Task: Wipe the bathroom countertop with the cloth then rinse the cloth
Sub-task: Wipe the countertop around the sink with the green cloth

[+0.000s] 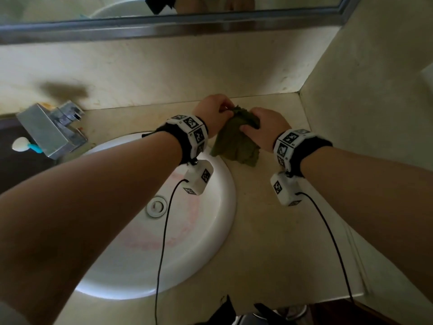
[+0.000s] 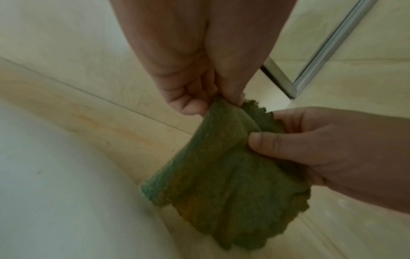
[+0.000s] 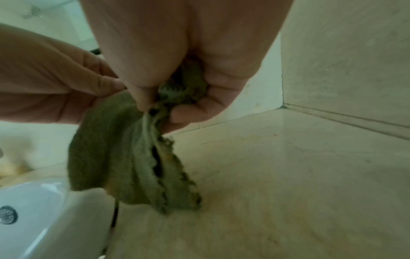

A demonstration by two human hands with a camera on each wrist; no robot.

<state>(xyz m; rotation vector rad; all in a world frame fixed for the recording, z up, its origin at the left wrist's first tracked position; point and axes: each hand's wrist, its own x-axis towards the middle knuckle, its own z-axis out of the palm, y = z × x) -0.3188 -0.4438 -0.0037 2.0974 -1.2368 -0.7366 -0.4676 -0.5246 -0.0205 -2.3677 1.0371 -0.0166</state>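
Both hands gathered the cloth above the table, ready to wipe.

I had the crumpled olive-green terry cloth (image 1: 234,139) lifted just over the beige marble table (image 1: 269,231), right of the round white basin (image 1: 210,242). My left hand (image 1: 212,113) pinched its top edge between thumb and fingertips; my right hand (image 1: 264,127) had its grip clamped on the bunched folds. I judged it best to fold a flat pad first, then press it down with an even palm.
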